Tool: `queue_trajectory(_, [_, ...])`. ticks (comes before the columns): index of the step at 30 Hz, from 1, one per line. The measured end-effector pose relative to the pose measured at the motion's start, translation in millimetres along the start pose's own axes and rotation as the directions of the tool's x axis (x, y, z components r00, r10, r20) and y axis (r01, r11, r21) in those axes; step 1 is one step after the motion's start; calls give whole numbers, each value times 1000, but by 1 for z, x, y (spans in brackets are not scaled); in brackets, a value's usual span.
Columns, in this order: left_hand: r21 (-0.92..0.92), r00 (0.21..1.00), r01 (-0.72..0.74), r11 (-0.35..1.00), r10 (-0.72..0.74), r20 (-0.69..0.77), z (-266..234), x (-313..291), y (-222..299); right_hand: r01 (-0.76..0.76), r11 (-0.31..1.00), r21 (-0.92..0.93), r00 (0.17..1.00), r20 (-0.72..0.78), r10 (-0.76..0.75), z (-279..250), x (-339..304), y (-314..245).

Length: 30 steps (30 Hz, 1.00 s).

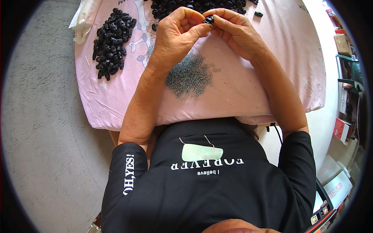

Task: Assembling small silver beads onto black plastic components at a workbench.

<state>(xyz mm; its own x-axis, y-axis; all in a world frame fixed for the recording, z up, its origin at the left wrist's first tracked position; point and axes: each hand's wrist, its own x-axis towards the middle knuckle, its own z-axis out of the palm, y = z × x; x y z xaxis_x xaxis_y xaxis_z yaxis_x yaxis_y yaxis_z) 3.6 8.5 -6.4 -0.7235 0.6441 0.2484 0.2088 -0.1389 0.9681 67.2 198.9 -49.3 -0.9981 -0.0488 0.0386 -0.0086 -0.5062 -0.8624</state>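
Both hands meet over the far middle of the table, pinching one small black plastic cord lock (209,19) between the fingertips. My left hand (176,35) grips it from the left with thumb and forefinger. From the other side my right hand (237,34) closes thumb and fingers on it, hiding part of it. Just below my hands lies a loose spread of tiny shiny metal springs (189,77). Beyond them a large heap of black plastic cord lock parts (167,8) runs out of the top of the view. Another pile of black cord locks (112,44) sits at the left.
A pink patterned cloth (248,93) covers the table. At its far left edge is a white plastic bag (84,19), and a thin wooden stick (87,61) lies near the left pile. One black part (258,14) lies apart at the right. Boxes (342,130) stand along the right side.
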Motion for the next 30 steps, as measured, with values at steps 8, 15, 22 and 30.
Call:
queue_trajectory(8, [316,992,-126,940,123,27,-8,1,5,2,1000,-4,997,73,-2,-2,-1,-4])
queue_trajectory(15, [446,949,-313,838,299,105,-13,2,2,-25,998,-61,998,53,29,-4,-3,-4])
queue_trajectory(22, [506,954,-286,813,290,73,-9,0,2,-53,998,38,995,86,50,2,0,-3])
queue_trajectory(30, [533,971,-241,811,200,134,-7,1,6,-14,998,-59,996,82,19,5,0,-4])
